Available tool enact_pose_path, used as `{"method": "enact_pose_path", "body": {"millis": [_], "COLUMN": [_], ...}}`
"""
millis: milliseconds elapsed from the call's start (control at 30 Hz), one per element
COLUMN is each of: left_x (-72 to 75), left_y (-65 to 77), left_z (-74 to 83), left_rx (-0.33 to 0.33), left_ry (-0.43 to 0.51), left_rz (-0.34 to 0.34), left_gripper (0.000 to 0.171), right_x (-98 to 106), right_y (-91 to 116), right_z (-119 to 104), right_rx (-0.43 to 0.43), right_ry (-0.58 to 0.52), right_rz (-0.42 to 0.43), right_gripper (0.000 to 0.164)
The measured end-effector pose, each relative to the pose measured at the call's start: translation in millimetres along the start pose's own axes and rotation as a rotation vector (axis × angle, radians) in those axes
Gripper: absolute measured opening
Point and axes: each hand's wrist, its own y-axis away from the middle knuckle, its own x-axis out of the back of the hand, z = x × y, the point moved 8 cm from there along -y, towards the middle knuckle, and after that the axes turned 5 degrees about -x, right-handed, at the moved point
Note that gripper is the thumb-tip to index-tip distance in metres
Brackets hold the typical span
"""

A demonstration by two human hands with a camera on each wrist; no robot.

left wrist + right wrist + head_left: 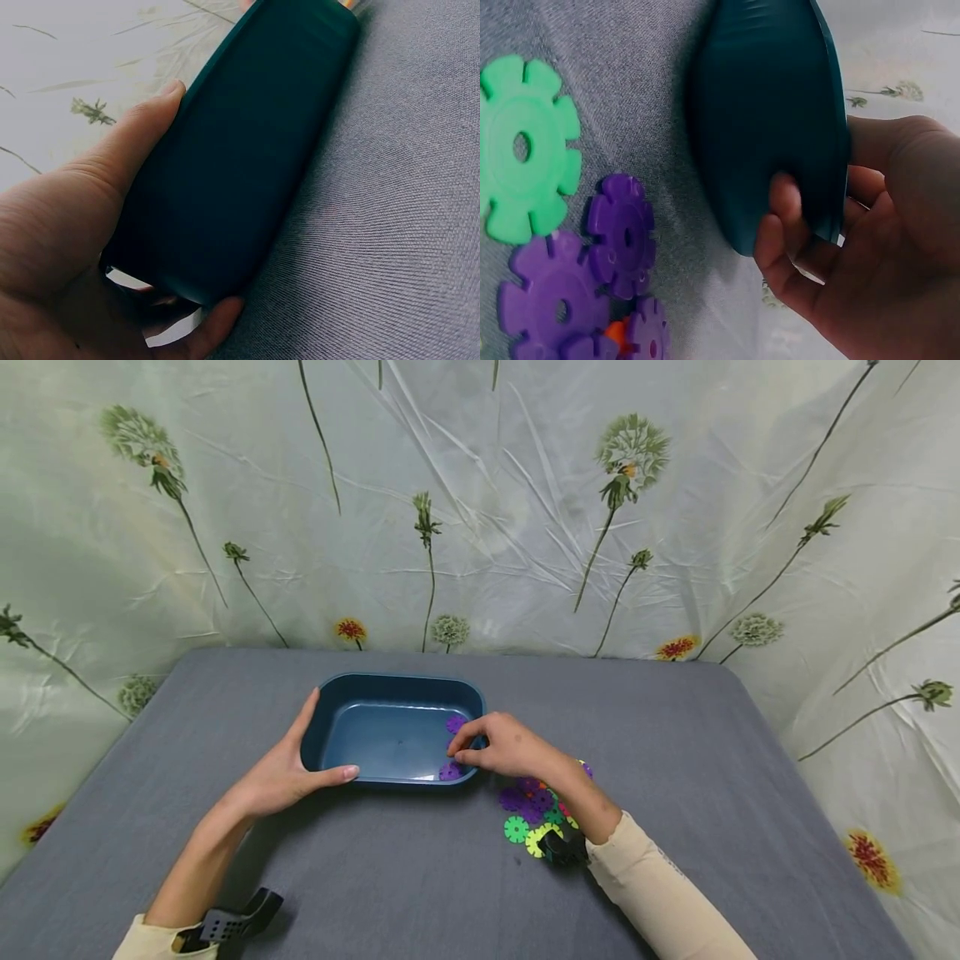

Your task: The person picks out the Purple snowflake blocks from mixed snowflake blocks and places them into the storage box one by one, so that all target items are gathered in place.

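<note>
A blue plastic tub stands on the cloth-covered table. My left hand grips its left end, with the thumb along the front rim and the fingers around the side. At the opposite end, my right hand reaches over the rim; its thumb and index finger are bent close together inside. Just by those fingertips, purple notched discs lie along the tub's right wall. Other fingers of this hand stay outside, against the wall. Whether a disc is pinched is hidden by the fingers and rim.
Right of the tub, under my right forearm, lies a loose pile of notched discs, among them a green disc, a yellow disc and a purple disc. A flower-printed curtain hangs behind the grey table.
</note>
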Motion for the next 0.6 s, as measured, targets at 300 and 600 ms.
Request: {"method": "enact_pose_path", "body": {"millis": [300,600], "left_x": [-0.1,0.7], "left_y": [0.2,1.2], "left_z": [0.4,1.1], "left_rx": [-0.007,-0.013], "left_ry": [0.006,0.017], "left_rz": [-0.001,-0.008], "left_gripper": [0.133,0.132], "right_x": [5.5,14.7], "right_y": [11.1,23.5], "right_z": [1.5,9.8], "right_rx": [0.052,0.098], "right_ry": [-0.06,-0.139], "right_rz": [0.008,0.08], "right_gripper": [0.019,0.02]}}
